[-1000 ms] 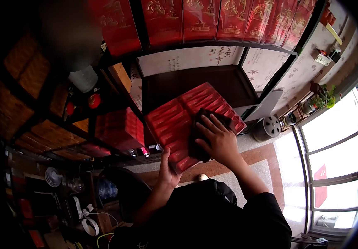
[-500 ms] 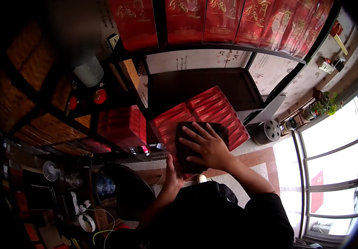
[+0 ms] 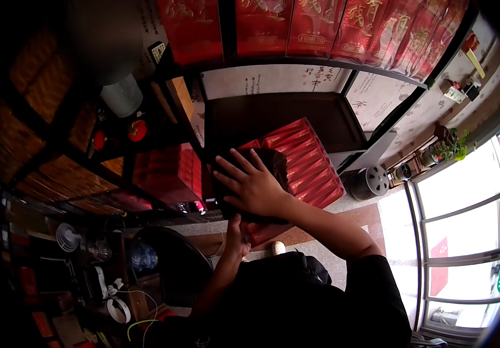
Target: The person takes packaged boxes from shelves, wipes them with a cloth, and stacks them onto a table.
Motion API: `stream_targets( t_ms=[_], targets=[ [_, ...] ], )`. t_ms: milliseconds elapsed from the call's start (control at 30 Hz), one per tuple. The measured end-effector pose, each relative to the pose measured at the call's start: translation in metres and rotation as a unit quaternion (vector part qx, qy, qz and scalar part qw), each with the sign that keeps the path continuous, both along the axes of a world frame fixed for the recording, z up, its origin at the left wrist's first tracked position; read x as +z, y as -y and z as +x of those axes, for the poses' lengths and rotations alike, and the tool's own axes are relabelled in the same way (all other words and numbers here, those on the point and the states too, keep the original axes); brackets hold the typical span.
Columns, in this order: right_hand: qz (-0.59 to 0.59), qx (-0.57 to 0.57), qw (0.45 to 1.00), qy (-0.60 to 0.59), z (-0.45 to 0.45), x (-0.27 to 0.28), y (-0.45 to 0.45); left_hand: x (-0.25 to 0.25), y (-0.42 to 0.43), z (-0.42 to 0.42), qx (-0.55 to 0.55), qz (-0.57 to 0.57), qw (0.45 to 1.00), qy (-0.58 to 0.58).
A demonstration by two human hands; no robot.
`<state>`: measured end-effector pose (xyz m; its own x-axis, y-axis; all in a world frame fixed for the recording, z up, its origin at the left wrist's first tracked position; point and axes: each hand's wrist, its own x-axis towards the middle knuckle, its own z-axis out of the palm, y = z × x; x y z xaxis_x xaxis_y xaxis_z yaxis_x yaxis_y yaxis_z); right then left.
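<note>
Holding red pack [image 3: 308, 162] by near corner in left hand [image 3: 236, 240]. Resting spread right hand [image 3: 257, 190] on dark cloth [image 3: 275, 161] over left corner.

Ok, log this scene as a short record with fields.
Left hand: supporting the red pack at its near side, thumb up
Right hand: spread, palm down, on the dark cloth
Cloth position: over the pack's left part
Upper shelf: red boxes with gold lettering
Far right: bright windows
</note>
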<state>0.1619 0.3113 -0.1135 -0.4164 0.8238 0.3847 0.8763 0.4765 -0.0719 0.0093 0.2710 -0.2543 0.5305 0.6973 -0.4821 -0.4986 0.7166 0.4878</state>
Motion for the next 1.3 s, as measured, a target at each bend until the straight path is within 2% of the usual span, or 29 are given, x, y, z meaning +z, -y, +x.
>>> stream_targets(
  t_ms=[67,133,167,200,333,433,500,533,600,700,767,800,867,933,1000,1067,1100,1133,1167,1200,1267,1300],
  targets=[
    [0.018,0.008,1.0,-0.007,0.01,0.004,-0.018,-0.005,0.001,-0.001,0.0,0.006,1.0,0.02],
    [0.076,-0.035,0.996,-0.019,0.025,0.004,-0.034,-0.002,0.001,-0.001,0.014,0.077,0.997,-0.001],
    [0.047,-0.052,0.997,-0.024,0.035,0.008,-0.038,0.009,-0.001,0.004,0.021,0.105,0.993,0.047],
    [0.019,-0.069,0.997,-0.03,0.048,0.013,-0.041,0.012,-0.002,0.005,0.021,0.106,0.993,0.047],
    [0.082,-0.205,0.975,-0.016,0.108,0.01,-0.038,0.015,-0.003,0.007,0.053,0.097,0.991,0.076],
    [0.15,-0.242,0.957,-0.045,0.131,0.003,-0.018,0.016,-0.001,0.009,0.059,0.095,0.989,0.097],
    [0.094,-0.326,0.934,-0.115,0.134,-0.005,0.007,0.016,0.0,0.011,0.062,0.093,0.989,0.099],
    [0.095,-0.326,0.934,-0.114,0.134,-0.008,0.021,0.016,0.001,0.011,0.062,0.09,0.988,0.106],
    [0.004,-0.411,0.896,-0.167,0.132,-0.013,0.051,0.017,0.002,0.012,0.064,0.089,0.987,0.115],
    [0.025,-0.429,0.882,-0.192,0.132,-0.029,0.096,0.031,0.005,0.01,0.071,0.104,0.988,0.09],
    [-0.048,-0.486,0.837,-0.245,0.135,-0.032,0.12,0.043,0.005,0.008,0.072,0.151,0.981,0.096],
    [-0.047,-0.486,0.838,-0.245,0.141,-0.034,0.126,0.039,0.002,0.006,0.072,0.152,0.981,0.097],
    [-0.024,-0.477,0.814,-0.33,0.153,-0.037,0.135,0.029,-0.003,0.002,0.052,0.248,0.963,0.094],
    [-0.01,-0.445,0.781,-0.437,0.16,-0.019,0.134,0.057,-0.011,0.008,0.041,0.295,0.95,0.095],
    [0.126,-0.336,0.77,-0.528,0.153,0.003,0.125,0.073,-0.023,0.006,0.012,0.486,0.873,0.036],
    [0.129,-0.266,0.694,-0.656,0.154,0.03,0.129,0.044,-0.046,-0.006,-0.007,0.524,0.851,0.015],
    [0.167,-0.216,0.626,-0.731,0.146,0.049,0.125,0.045,-0.062,-0.004,-0.046,0.642,0.76,-0.083],
    [0.19,-0.206,0.578,-0.766,0.147,0.057,0.124,0.045,-0.071,-0.003,-0.06,0.671,0.733,-0.087],
    [0.259,-0.343,0.759,-0.489,0.153,0.055,0.128,0.068,-0.076,0.003,-0.073,0.699,0.705,-0.09],
    [0.293,-0.436,0.838,-0.147,0.16,0.051,0.133,0.088,-0.083,0.008,-0.081,0.673,0.728,-0.099],
    [0.158,-0.51,0.816,-0.22,0.163,0.058,0.139,0.129,-0.096,0.018,-0.095,0.618,0.772,-0.115],
    [0.176,-0.339,0.735,-0.56,0.167,0.061,0.13,0.139,-0.101,0.02,-0.032,0.727,0.666,-0.166]
  ],
)
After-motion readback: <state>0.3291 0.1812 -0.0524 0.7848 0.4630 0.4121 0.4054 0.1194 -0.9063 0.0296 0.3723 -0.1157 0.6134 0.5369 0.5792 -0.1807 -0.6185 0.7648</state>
